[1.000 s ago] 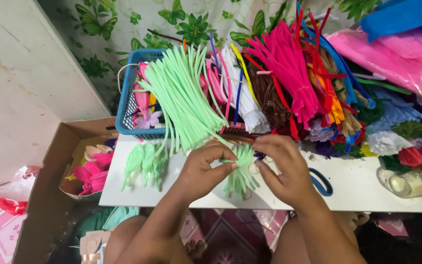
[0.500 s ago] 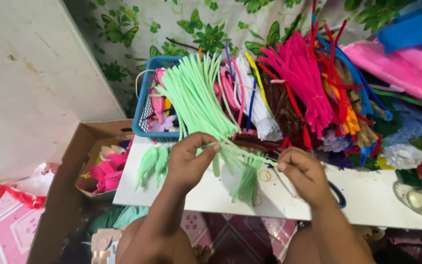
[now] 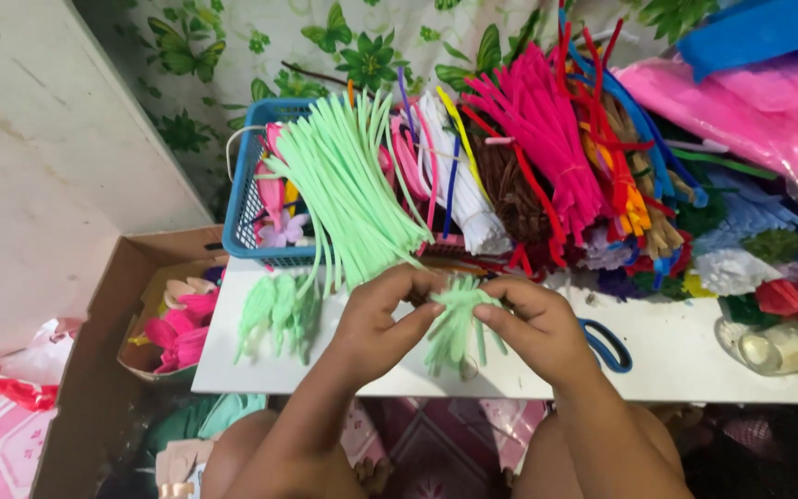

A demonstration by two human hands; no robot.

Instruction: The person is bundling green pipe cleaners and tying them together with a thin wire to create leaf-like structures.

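A small bundle of light green pipe cleaner pieces [image 3: 455,323] hangs between both hands over the white table [image 3: 528,370]. My left hand [image 3: 382,319] pinches its top from the left, and my right hand [image 3: 528,323] pinches it from the right. Finished light green leaf shapes [image 3: 274,310] lie on the table to the left. A thick sheaf of long light green pipe cleaners [image 3: 348,189] fans out behind the hands, resting on a blue basket [image 3: 244,208].
Piles of pink, red, white, brown and blue pipe cleaners [image 3: 547,148] crowd the table's back. Blue scissors handles [image 3: 607,344] lie beside my right hand. A glass jar [image 3: 773,349] lies at the right. A cardboard box [image 3: 94,370] with pink petals stands at the left.
The two hands have come together on the green bundle at the table's middle; half a second ago the right hand was lower and further right. The camera view has shifted slightly.
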